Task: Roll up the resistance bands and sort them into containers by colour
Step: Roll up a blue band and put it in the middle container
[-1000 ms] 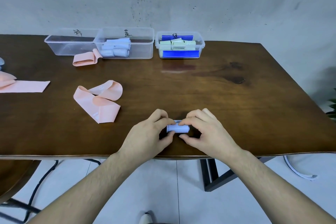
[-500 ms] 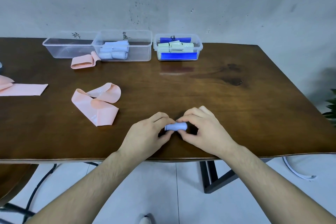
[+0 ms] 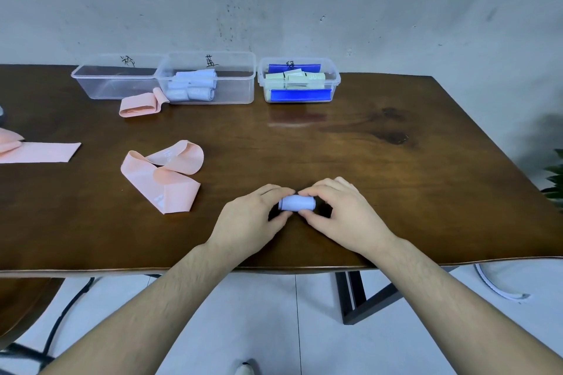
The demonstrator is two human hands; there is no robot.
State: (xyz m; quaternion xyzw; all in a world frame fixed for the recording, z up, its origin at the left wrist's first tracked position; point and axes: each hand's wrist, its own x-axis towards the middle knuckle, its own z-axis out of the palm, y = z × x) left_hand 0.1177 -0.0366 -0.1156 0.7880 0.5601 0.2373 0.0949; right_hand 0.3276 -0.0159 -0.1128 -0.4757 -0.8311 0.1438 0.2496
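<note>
A light blue rolled band (image 3: 296,203) lies on the wooden table (image 3: 380,167) near its front edge. My left hand (image 3: 253,216) pinches its left end and my right hand (image 3: 338,216) pinches its right end. Three clear containers stand at the back: an empty left one (image 3: 100,84), a middle one (image 3: 231,82) with several light blue rolls, and a right one (image 3: 333,79) with green rolls and a dark blue label. A loose pink band (image 3: 164,173) lies twisted left of my hands. Another pink band (image 3: 141,104) lies folded by the containers.
A flat pink band (image 3: 39,151) lies at the table's left edge. A plant's leaves (image 3: 556,179) show at the far right. Below the table are black metal legs (image 3: 356,295), a black cable (image 3: 61,320) and a white curved piece (image 3: 493,286) on the tiled floor.
The blue roll has grown slightly thicker between my fingers as both hands kept rolling it. The hands stay in the same place on the table.
</note>
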